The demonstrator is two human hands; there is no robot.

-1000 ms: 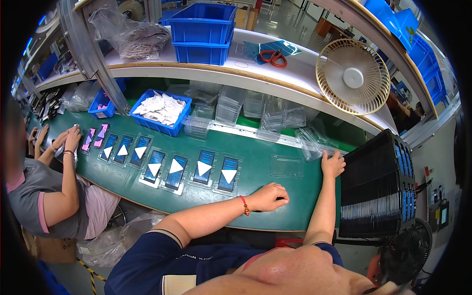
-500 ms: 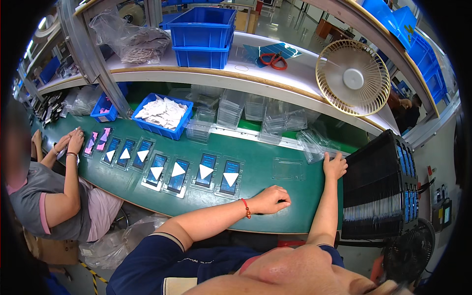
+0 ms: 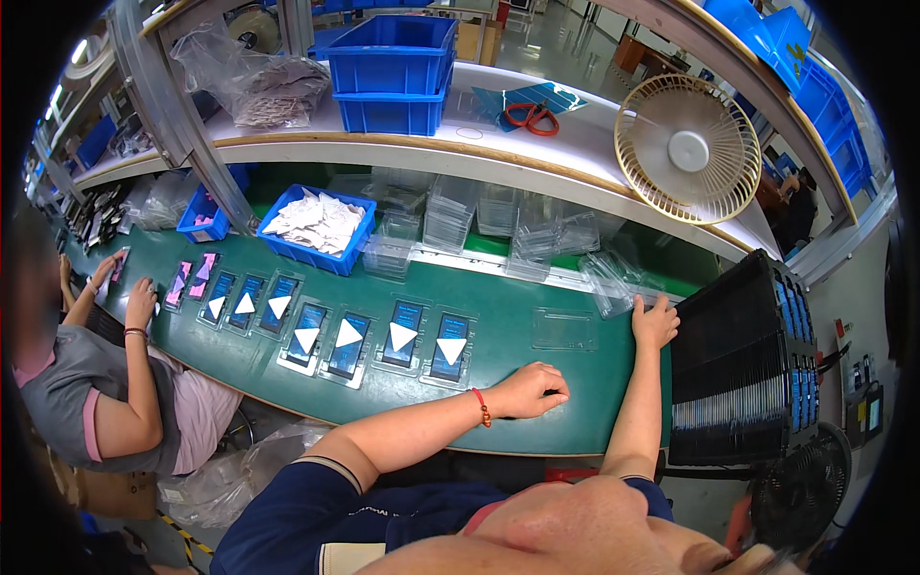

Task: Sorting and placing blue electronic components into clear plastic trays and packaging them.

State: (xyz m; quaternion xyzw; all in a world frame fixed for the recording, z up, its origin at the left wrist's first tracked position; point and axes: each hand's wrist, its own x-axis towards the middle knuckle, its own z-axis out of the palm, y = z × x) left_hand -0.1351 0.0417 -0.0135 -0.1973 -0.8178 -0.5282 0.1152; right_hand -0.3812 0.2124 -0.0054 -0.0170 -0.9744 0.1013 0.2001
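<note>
Since the earlier frame the co-worker's hands have drawn apart, the far hand [image 3: 103,269] now at a small pink piece, while both of the wearer's own hands have hardly shifted. On the green table [image 3: 599,422], beside the tall black rack [image 3: 724,359], leans a loose pile of clear trays [image 3: 610,287]. The right hand [image 3: 655,324] lies at the pile's near corner, fingers slightly spread; whether they pinch a tray I cannot tell. The left hand [image 3: 530,390] rests loosely curled, its palm hidden, so its contents cannot be told either. Between them, apart from both, one clear tray [image 3: 563,329] lies flat. Thin moulded plastic, it should be light, springy and rather slippery, apt to cling to its neighbours when nested and to crack if bent hard; opposite rim edges look the best hold.
</note>
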